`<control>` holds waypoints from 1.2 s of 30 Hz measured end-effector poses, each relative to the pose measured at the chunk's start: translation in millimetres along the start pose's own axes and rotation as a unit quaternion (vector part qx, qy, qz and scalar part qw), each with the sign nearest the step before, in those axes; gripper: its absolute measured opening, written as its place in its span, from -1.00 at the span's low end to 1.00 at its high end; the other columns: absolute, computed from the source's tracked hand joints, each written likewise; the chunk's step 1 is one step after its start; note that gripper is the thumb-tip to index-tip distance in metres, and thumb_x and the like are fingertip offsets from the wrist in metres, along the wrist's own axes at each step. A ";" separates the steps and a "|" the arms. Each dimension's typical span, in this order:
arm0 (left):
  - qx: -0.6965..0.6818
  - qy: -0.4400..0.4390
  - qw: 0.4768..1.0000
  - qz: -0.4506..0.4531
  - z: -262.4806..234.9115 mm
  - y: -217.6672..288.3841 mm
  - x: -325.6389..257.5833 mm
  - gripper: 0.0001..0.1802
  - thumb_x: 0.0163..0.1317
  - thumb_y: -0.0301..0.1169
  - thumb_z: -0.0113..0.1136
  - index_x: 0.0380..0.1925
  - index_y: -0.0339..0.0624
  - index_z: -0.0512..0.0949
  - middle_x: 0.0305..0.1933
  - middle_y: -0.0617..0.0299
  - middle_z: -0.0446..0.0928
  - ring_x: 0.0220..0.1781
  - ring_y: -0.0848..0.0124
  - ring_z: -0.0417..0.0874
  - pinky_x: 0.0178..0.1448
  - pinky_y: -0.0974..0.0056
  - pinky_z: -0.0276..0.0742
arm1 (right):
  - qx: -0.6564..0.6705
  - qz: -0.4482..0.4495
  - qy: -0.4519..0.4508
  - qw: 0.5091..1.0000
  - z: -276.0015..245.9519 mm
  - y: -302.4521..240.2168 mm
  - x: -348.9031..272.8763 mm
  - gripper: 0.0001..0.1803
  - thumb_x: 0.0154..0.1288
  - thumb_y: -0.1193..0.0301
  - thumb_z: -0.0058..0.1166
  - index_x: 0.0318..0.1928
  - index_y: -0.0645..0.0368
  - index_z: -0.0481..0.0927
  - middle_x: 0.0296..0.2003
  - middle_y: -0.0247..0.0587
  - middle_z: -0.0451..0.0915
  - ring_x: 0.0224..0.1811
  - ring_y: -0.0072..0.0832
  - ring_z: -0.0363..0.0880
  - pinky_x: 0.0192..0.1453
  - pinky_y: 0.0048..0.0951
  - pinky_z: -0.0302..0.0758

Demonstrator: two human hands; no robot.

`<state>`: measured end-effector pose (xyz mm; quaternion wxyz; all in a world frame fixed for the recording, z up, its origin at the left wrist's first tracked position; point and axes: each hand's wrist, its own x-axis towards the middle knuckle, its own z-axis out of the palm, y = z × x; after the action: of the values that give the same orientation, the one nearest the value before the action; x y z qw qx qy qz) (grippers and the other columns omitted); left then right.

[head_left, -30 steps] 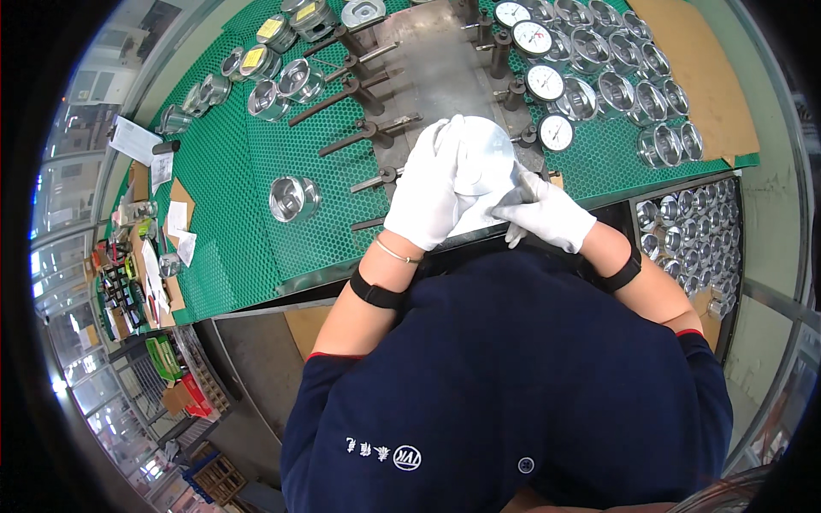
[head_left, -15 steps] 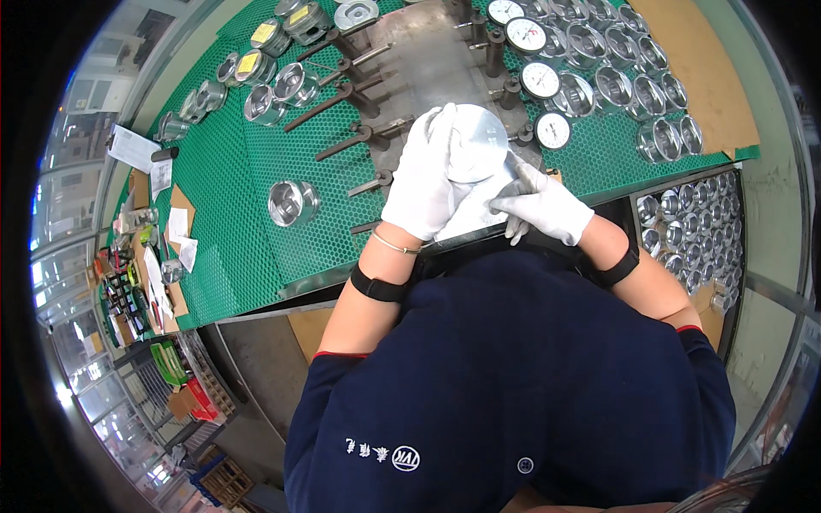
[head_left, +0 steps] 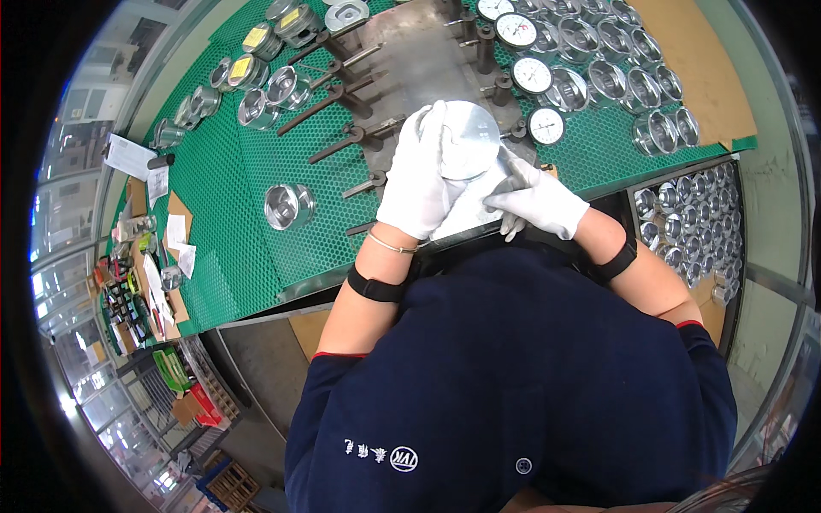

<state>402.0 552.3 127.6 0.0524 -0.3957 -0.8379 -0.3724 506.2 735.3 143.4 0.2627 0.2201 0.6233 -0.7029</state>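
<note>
My left hand (head_left: 418, 175), in a white glove, is wrapped around the side of a silvery metal piston (head_left: 470, 139). The piston's flat round top faces up toward me. Just right of it, my right hand (head_left: 540, 200), also gloved, has its fingers apart and partly bent. Its grey-stained fingertips are close to the piston's edge, and I cannot tell whether they touch it. No object shows in that hand. Beneath both hands lies a bright white surface (head_left: 466, 214), which could be a cloth or a sheet.
A dark metal plate (head_left: 419, 51) carries rod-like gauge stands, with round dial gauges (head_left: 546, 126) along its right side. Several pistons (head_left: 654, 133) stand at right; one piston (head_left: 289, 206) sits at left on the green mat (head_left: 231, 256). A tray of pistons (head_left: 684, 214) is lower right.
The view has shifted slightly, so the bench things appear a little to the left and my hands with them. My grip on the piston looks the same.
</note>
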 end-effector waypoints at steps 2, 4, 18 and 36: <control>-0.001 -0.002 1.000 -0.009 -2.6 2.1 0.5 0.02 -0.14 -0.43 0.56 0.40 -0.21 0.28 0.31 -0.16 0.37 0.28 -0.09 0.50 0.32 0.06 0.50 | -0.095 -0.036 0.015 0.995 -3.2 9.4 7.3 0.10 0.25 0.33 0.26 0.60 0.10 -0.23 -0.17 -0.06 0.66 -0.39 -0.36 0.69 -0.27 -0.38 0.68; -0.027 -0.004 1.000 -0.015 -8.4 3.8 0.3 -0.12 -0.10 -0.39 0.53 0.29 -0.24 0.37 0.27 -0.17 0.43 0.26 -0.06 0.53 0.32 0.06 0.50 | -0.281 -0.116 0.078 0.949 -1.9 0.9 -1.5 0.08 0.23 0.25 0.28 0.58 0.14 -0.16 -0.09 0.01 0.67 -0.25 -0.26 0.72 -0.12 -0.36 0.66; 0.285 -0.010 0.880 -0.379 -129.2 -142.4 -95.4 -0.47 0.24 -0.16 0.36 0.14 -0.20 0.58 -0.13 -0.05 0.68 -0.15 0.11 0.70 0.06 0.12 0.61 | 0.093 -0.181 0.430 0.879 -136.5 40.7 -50.3 -0.67 0.44 0.30 -0.05 0.09 0.24 0.47 -0.27 -0.10 0.64 -0.48 -0.39 0.63 -0.58 -0.44 0.52; -0.117 0.163 0.808 -0.555 -137.9 -131.5 -137.2 -0.53 0.26 -0.05 0.31 -0.10 -0.26 0.69 -0.22 0.02 0.71 -0.30 0.25 0.73 -0.18 0.25 0.62 | 0.058 -0.235 0.395 0.886 -119.1 39.8 -30.1 -0.14 0.43 0.48 0.09 0.58 0.01 -0.11 -0.13 -0.11 0.63 -0.46 -0.56 0.58 -0.37 -0.50 0.62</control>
<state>374.7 321.1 97.4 -0.0742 0.1997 -0.8440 -0.4922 552.7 852.8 117.3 -0.1910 0.3416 0.6673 -0.6337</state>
